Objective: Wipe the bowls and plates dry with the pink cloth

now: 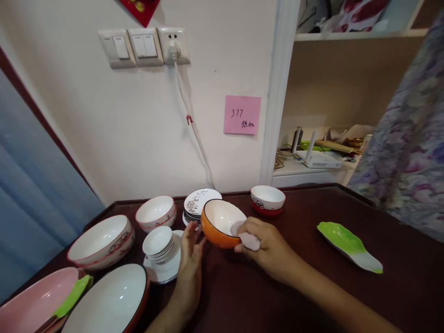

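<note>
An orange bowl (pixel 219 235) with a white inside and dark rim is tilted above the table. My right hand (pixel 265 245) is closed on its right rim, with a pale, crumpled cloth (pixel 250 241) between the fingers; part of the cloth lies inside the bowl. My left hand (pixel 190 268) is upright at the bowl's left side, fingers extended; whether they touch it I cannot tell. Just behind the bowl is a stack of patterned plates (pixel 198 200). Small white bowls (pixel 158 241) are stacked on white saucers (pixel 161 274) left of my left hand.
Left on the dark table (pixel 263 300) are two red-rimmed bowls (pixel 100 240), a large white-lined bowl (pixel 111 296) and a pink dish (pixel 41 291) with a green-handled utensil (pixel 72 296). A red-and-white bowl (pixel 268 199) stands at the back, a green leaf-shaped dish (pixel 347 243) at right.
</note>
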`<action>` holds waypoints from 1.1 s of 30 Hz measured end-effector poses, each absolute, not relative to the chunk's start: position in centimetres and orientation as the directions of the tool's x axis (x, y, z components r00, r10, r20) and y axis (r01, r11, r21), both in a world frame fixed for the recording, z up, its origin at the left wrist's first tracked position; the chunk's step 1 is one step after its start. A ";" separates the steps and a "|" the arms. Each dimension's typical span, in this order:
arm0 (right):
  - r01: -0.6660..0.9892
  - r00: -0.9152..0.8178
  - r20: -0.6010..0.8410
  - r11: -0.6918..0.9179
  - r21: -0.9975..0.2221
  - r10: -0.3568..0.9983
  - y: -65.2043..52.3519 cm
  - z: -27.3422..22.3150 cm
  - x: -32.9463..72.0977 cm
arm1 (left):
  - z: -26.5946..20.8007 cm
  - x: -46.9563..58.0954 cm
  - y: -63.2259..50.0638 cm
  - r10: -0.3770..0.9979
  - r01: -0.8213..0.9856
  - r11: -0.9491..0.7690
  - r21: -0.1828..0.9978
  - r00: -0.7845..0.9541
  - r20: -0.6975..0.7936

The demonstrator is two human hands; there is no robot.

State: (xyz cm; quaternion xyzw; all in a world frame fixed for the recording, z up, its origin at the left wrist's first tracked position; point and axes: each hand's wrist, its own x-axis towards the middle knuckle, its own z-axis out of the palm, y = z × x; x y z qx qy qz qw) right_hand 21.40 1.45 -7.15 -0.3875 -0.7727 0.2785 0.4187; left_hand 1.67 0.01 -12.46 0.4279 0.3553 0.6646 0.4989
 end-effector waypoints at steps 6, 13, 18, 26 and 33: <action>0.066 -0.507 0.163 0.227 -0.972 0.846 0.6 -7.7 20.5 | -12.9 1.4 -0.5 0.935 -0.732 0.215 0.647 0.345 0.079; -0.243 -0.425 0.126 0.021 -0.970 0.896 1.6 -6.3 23.0 | -14.5 0.3 -0.1 0.913 -0.740 0.320 0.592 0.408 0.016; -0.070 -0.441 0.171 0.157 -0.985 0.881 1.7 -8.4 21.3 | -15.4 0.5 -0.5 0.863 -0.700 0.376 0.606 0.503 0.045; 0.262 -0.640 0.166 0.417 -0.871 0.750 0.1 -10.5 18.8 | -15.0 0.5 -1.1 0.868 -0.656 0.343 0.673 0.495 0.040; 0.032 -0.423 0.304 0.349 -0.936 0.853 0.7 -11.2 17.5 | -15.4 1.0 -1.4 0.823 -0.653 0.434 0.620 0.568 0.021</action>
